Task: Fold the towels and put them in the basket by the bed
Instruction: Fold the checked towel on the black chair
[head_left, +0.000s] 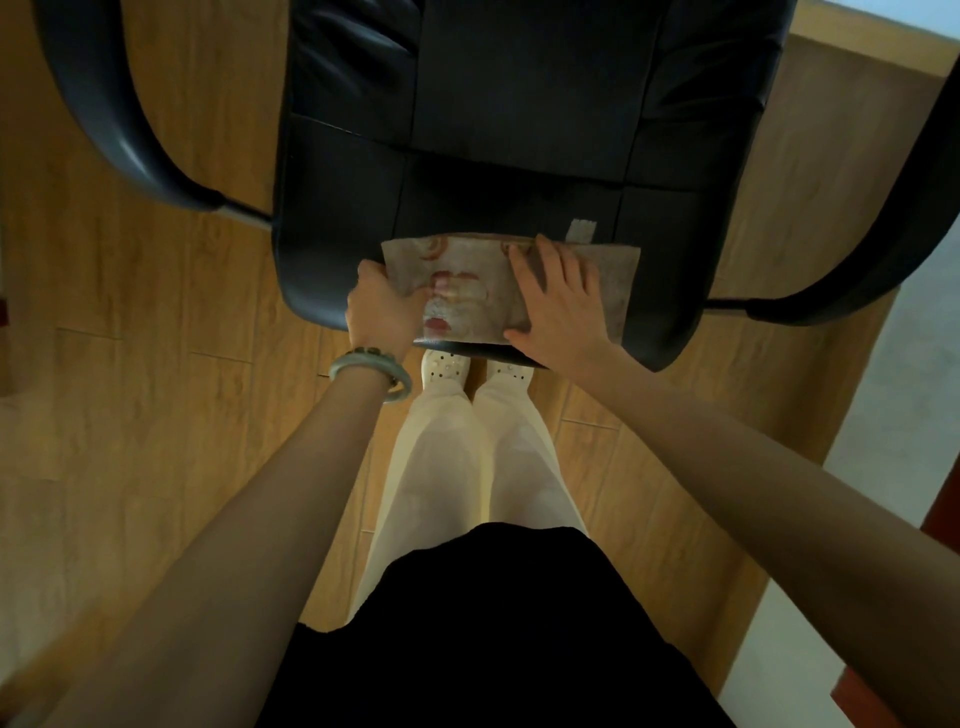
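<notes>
A small beige towel (467, 291) with red and orange print lies folded flat on the front edge of a black padded chair seat (337, 218). My left hand (384, 312) grips the towel's left end, fingers curled around its edge. My right hand (561, 296) rests flat on the right half of the towel, fingers spread and pressing down. A pale label tab (582, 230) sticks out at the towel's far edge. No basket and no bed are in view.
The chair has two curved black armrests, one on the left (109, 114) and one on the right (857, 270). A wooden floor (156, 364) surrounds it. My legs in pale trousers and white shoes (447, 366) stand right at the seat's front.
</notes>
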